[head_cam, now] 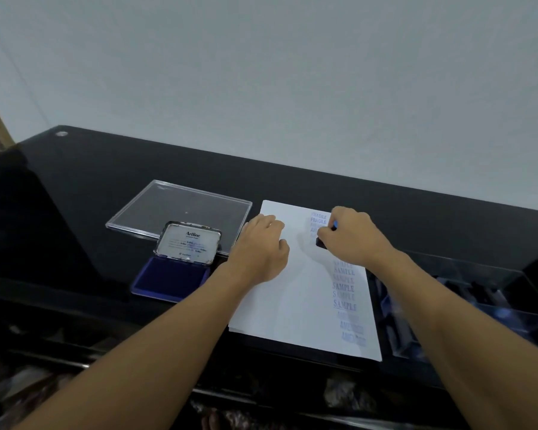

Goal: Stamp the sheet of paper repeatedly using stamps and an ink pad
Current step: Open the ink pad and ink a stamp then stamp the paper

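One pale grey wall (261, 72) across the far half of the view. Below it, a glossy black bench (106, 169), stretching from left to right.

At the middle of the bench, a white sheet of paper (292, 290), lying flat, long side running near to far. Down its right side, a column of blue prints (343, 287): FRAGILE at the far end, SAMPLE several times in the middle, more words at the near end too blurred to read.

Left of the sheet and farther back, a clear plastic lid (180, 209), flat on the bench. Just beside the sheet's right edge, a clear plastic box (478, 299) with dark things inside, too blurred to tell apart.

Nearer than the clear lid and left of the sheet, an ink pad (171, 277), open, blue pad facing up, its hinged metal lid (188, 242) standing up at the far side with a label marked Artline.

Left hand (261, 246) resting palm down on the far left part of the sheet, fingers close together and lightly bent, holding nothing.

Right hand (351, 234) over the far right part of the sheet, fingers curled and pinching a small dark stamp (322, 243), set down against the paper just nearer than the FRAGILE prints, a bit of blue showing between fingers and thumb.
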Motion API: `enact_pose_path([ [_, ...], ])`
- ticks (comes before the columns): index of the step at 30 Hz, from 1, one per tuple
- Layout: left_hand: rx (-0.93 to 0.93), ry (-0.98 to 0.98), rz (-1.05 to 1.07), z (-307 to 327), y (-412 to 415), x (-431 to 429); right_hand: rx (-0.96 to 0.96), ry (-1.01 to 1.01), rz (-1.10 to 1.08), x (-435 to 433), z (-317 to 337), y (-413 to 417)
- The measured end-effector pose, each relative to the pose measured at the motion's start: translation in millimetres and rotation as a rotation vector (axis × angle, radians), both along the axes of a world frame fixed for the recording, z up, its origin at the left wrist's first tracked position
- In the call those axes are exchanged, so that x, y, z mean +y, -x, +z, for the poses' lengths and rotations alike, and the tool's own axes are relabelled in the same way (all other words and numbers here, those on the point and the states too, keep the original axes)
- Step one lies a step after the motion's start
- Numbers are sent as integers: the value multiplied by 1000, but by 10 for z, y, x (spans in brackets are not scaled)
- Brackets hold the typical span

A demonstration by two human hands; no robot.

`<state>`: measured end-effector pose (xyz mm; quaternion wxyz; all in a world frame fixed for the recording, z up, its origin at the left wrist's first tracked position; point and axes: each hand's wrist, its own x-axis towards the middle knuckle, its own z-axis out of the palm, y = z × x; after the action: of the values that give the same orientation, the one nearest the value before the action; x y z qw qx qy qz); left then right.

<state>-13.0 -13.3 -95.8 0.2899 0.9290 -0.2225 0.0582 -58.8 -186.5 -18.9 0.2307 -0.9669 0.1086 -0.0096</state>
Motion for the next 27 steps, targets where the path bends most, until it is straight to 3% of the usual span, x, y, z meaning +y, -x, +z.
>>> enact_pose_path([
  [27,-137,-12,-4,-268,-18,20,79,166,64,32,-313,-231],
])
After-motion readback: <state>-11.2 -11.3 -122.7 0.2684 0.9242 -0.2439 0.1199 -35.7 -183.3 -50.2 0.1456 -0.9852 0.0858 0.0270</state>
